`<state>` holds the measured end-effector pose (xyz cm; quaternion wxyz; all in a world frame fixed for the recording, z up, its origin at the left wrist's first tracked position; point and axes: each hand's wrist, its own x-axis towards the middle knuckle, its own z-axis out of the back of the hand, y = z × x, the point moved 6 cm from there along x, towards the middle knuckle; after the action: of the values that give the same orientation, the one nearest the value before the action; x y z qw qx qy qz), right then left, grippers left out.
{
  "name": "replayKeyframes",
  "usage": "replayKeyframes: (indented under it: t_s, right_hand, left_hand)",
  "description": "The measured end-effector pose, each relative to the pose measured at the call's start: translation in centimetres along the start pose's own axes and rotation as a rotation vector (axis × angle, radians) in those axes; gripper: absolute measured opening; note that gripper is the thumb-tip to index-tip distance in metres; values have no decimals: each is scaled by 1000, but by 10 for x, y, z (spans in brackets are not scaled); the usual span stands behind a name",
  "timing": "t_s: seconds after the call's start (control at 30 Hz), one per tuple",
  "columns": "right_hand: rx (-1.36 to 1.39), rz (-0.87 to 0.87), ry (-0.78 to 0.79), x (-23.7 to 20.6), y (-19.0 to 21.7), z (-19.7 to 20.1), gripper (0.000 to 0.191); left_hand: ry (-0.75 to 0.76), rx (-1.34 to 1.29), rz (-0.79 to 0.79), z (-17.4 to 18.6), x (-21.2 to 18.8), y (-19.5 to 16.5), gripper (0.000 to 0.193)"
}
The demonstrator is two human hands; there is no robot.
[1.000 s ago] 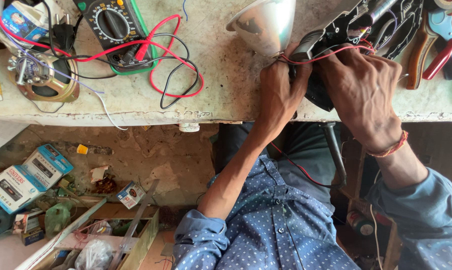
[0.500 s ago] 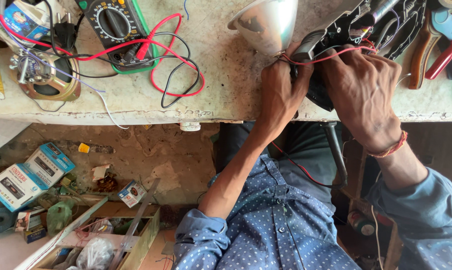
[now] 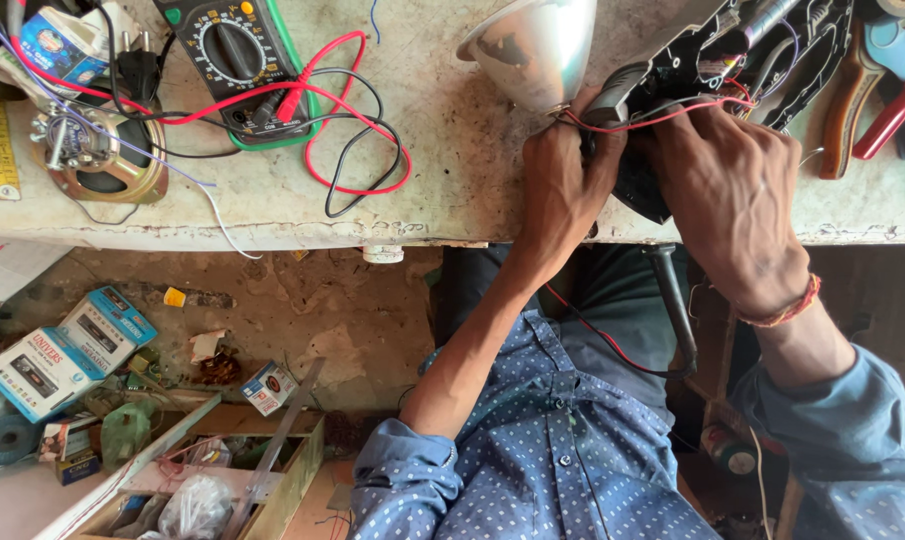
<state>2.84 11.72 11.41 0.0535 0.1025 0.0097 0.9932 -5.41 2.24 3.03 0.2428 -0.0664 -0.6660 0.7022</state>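
My left hand [image 3: 562, 185] grips the neck of a silver lamp reflector [image 3: 532, 45] where it joins an opened black device housing [image 3: 742, 50] on the worn workbench [image 3: 452, 130]. Thin red wires [image 3: 652, 115] run across my fingers. My right hand [image 3: 722, 190] lies over the black housing and pinches the red wires beside my left hand. What lies under both palms is hidden. A red thread band circles my right wrist.
A green-cased multimeter [image 3: 237, 55] with red and black leads lies at the back left, a bare speaker [image 3: 97, 150] beside it. Pliers [image 3: 887, 85] lie at the right. Small boxes [image 3: 67, 350] and a wooden tray [image 3: 202, 480] sit on the floor.
Both hands have stayed on the lamp and the wires, with only slight finger shifts. The view has drifted a little.
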Motion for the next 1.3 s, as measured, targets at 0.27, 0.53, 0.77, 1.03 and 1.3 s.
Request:
replayKeyframes:
  t_s: [0.27,0.53,0.77,1.03,1.3]
  right_hand:
    - [-11,75,-41,0,0,2,14]
    - [-30,17,21,-2,-2,-6,10]
    - [-92,9,-1,-6,-7,-18,11]
    - [-110,-43,-38,-6,-6,-22,29]
    - [55,-82,-60,-4,2,-12,21]
  left_hand:
    - [-2,15,-15,1,-1,-4,22]
    - [17,7,-3,1,-1,-3,22]
    - [-6,57,-54,1,0,-3,19]
    - [41,21,75,1,-1,-2,20]
    - [51,42,45,2,0,-5,20]
